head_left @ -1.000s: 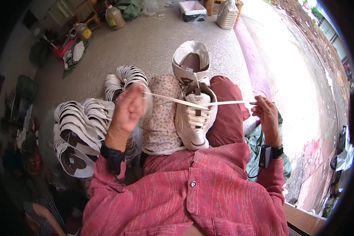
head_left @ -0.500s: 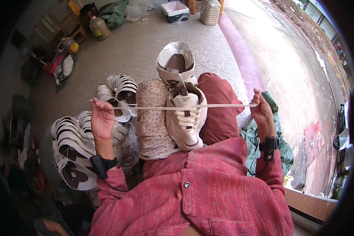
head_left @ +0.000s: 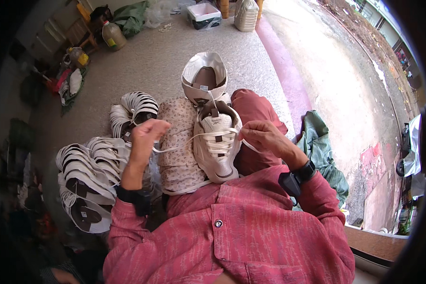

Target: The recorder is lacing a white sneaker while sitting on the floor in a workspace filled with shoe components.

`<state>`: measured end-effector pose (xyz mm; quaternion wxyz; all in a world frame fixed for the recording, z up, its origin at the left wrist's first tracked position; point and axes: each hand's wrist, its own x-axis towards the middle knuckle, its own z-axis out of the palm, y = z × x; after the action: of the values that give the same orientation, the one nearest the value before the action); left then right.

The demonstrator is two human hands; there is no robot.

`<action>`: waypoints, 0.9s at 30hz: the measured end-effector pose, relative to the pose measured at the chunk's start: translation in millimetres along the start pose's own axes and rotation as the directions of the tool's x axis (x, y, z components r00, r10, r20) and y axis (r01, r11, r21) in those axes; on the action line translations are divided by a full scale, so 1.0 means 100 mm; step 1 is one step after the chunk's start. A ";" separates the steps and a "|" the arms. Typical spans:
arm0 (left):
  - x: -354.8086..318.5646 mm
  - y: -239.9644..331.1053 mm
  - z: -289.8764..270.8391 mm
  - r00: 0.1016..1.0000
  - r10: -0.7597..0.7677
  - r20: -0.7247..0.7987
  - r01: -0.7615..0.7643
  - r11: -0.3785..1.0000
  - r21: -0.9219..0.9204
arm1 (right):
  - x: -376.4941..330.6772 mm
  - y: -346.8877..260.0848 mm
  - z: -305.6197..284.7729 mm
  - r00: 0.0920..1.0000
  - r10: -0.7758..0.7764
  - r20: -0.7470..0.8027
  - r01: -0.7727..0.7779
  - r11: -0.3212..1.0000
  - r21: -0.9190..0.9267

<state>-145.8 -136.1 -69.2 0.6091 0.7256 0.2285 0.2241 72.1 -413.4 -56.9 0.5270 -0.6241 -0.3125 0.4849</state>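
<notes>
White lace [head_left: 184, 140] seems pinched in both closed hands, left [head_left: 144, 137], right [head_left: 265, 138], over sneaker [head_left: 217, 147].

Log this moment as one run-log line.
left hand: pinches shoelace | right hand: pinches other end | white sneaker: on lap | shoe uppers: piled at left

- The left hand [head_left: 144, 137] curls into a fist, so the lace [head_left: 175, 143] end inside it is hidden.
- The right hand's fingertips [head_left: 247, 135] cover the lace where they pinch it.
- The sneaker [head_left: 216, 144] hides its own sole and part of the lap beneath.
- The stacked shoe uppers [head_left: 87, 173] overlap, each covering most of the next.
- Items in the dark left rim [head_left: 19, 156] are too dim and blurred to tell.
- The far bottles [head_left: 112, 35] and tub [head_left: 203, 12] are too small for detail.
</notes>
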 end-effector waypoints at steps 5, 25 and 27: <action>0.09 0.03 0.36 0.939 0.265 0.217 -0.323 0.898 0.300 | 0.04 0.05 -0.02 0.998 0.063 -0.007 -0.063 0.997 0.039; 0.04 0.04 0.48 0.891 0.278 0.360 -0.426 0.786 0.448 | 0.26 -0.04 -0.12 0.983 -0.181 -0.039 0.152 0.907 -0.392; 0.04 0.05 0.48 0.892 0.273 0.362 -0.427 0.771 0.472 | 0.25 -0.16 -0.10 0.965 -0.249 -0.076 0.190 0.875 -0.445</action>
<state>-112.9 -172.1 -72.1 0.3521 0.9206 0.0558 0.1591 92.2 -390.6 -48.7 0.4457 -0.7166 -0.4463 0.2977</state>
